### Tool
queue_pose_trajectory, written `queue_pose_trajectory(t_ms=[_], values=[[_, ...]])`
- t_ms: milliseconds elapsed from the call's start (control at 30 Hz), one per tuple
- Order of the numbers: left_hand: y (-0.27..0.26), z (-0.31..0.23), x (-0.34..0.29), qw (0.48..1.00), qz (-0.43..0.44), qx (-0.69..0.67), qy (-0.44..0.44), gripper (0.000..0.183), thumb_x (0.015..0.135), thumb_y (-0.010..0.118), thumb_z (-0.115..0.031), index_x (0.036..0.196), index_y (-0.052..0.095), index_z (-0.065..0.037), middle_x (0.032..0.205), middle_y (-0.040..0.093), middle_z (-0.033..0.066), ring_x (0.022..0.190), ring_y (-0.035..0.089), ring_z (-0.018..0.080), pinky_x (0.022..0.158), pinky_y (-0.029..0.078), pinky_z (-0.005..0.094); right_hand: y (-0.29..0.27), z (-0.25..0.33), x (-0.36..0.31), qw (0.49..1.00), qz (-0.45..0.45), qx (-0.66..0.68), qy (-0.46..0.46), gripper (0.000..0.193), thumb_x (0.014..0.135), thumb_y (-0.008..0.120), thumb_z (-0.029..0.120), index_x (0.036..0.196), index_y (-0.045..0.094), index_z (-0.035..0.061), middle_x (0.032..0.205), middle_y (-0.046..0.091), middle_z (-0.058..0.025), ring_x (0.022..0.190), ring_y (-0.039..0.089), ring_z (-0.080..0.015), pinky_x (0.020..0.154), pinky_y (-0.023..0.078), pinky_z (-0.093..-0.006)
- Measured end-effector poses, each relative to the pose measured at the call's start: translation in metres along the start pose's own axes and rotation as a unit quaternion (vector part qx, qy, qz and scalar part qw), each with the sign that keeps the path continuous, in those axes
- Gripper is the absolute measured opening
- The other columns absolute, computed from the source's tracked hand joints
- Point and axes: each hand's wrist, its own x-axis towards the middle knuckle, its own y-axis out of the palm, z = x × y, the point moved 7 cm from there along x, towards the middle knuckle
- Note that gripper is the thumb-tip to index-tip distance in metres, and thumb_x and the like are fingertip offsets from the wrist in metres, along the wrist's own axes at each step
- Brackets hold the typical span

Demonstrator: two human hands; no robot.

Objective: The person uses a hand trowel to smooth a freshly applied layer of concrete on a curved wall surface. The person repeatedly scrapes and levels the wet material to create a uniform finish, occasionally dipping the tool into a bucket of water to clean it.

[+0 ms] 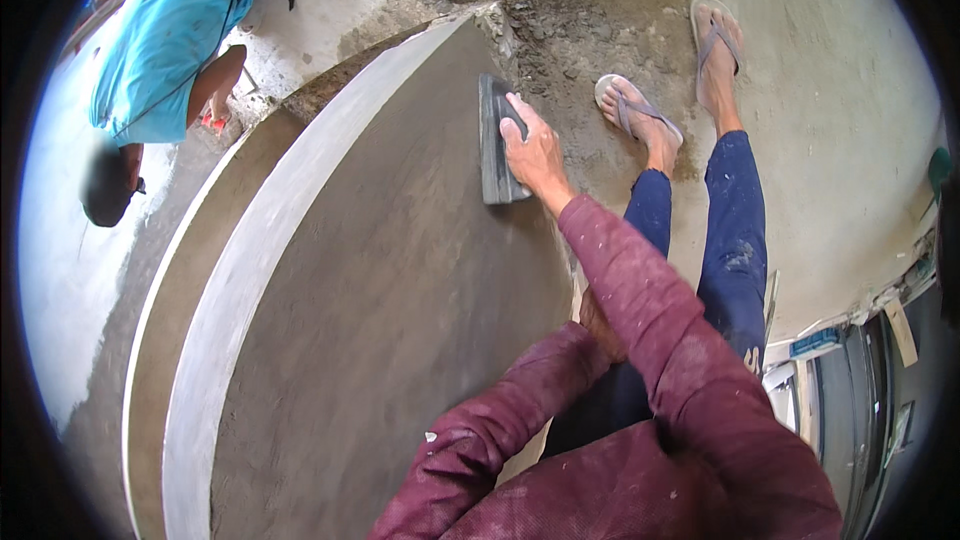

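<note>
My right hand (532, 152) grips a grey rectangular plastering float (493, 168) and presses it flat against a broad surface of wet grey plaster (400, 280), near that surface's upper right edge. The arm wears a maroon sleeve. My left arm bends across below it. Only a small patch of my left hand (596, 324) shows, by my knee and behind my right forearm, so its fingers are hidden.
A pale smooth band (250, 270) curves along the left of the plaster. My feet in flip-flops (640, 110) stand on a rough concrete floor (830, 120) strewn with mortar crumbs. Another person in a blue shirt (160, 40) bends over at the upper left.
</note>
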Motion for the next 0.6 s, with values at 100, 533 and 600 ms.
queue_pose_trajectory(t_ms=[100,533,600], values=[[-0.005,0.020,0.013,0.997,-0.030,-0.020,-0.075,0.053,0.089,0.066,-0.042,0.136,0.061,-0.017,0.147,0.055,0.0108,0.144,0.042,0.0318,0.121,0.030,0.0487,0.002,0.044,-0.038,0.997,0.044,0.066,-0.004,0.050,0.102,0.051,0.022,0.145,0.051,-0.0029,0.142,0.057,-0.0263,0.131,0.056,-0.0403,0.112,0.042,-0.0435],[0.000,0.021,-0.007,0.983,-0.133,-0.057,-0.112,0.038,0.077,0.079,-0.027,0.114,0.075,-0.016,0.140,0.061,0.0126,0.143,0.044,0.0338,0.115,0.038,0.0498,0.009,0.068,-0.050,0.994,0.074,0.080,0.014,0.052,0.097,0.052,0.016,0.145,0.051,-0.0044,0.140,0.057,-0.0294,0.132,0.056,-0.0414,0.113,0.042,-0.0457],[-0.013,0.005,-0.004,0.978,-0.088,-0.048,-0.182,0.042,0.074,0.081,-0.029,0.114,0.075,-0.017,0.141,0.060,0.0142,0.141,0.046,0.0354,0.116,0.037,0.0496,0.002,0.105,-0.091,0.991,0.094,0.095,0.018,0.052,0.097,0.053,0.013,0.145,0.050,-0.0053,0.139,0.059,-0.0285,0.132,0.056,-0.0415,0.114,0.041,-0.0453]])
